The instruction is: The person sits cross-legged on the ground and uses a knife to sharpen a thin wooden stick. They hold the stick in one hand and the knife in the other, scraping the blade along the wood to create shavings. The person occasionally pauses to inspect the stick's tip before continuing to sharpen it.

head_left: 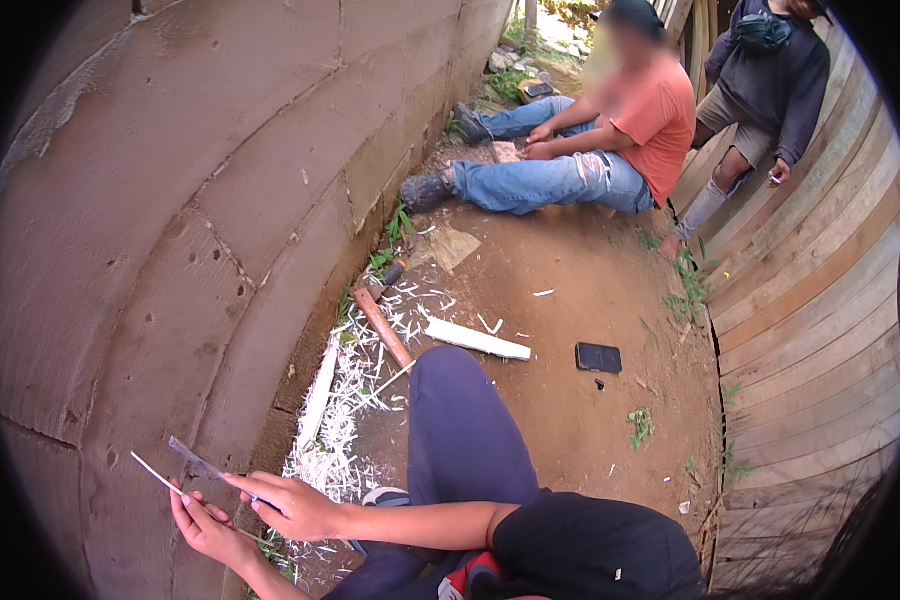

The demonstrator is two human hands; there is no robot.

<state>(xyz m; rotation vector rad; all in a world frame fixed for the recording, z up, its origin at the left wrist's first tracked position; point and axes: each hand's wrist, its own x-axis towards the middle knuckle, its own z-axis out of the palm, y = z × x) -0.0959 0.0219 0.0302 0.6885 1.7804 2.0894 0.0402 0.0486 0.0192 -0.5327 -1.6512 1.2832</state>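
Toward the lower left, in front of the wall, my left hand (208, 528) is closed around a thin white strip (157, 470) that points up and to the left. Close beside it, my right hand (295, 508) grips a knife (195, 458). The narrow blade lies almost alongside the strip, a small gap between them near the tips. Curled white shavings (345, 450) are heaped on the ground below my hands. A longer white piece (316, 395) lies on the heap beside the wall.
Beyond my bent knee lie a thick white piece (477, 339), a brown wooden-handled tool (382, 328) and a black phone (598, 358). A block wall (170, 250) rises on the left, a plank fence (820, 360) on the right. One person (660, 125) sits ahead; another (770, 80) stands by the fence.
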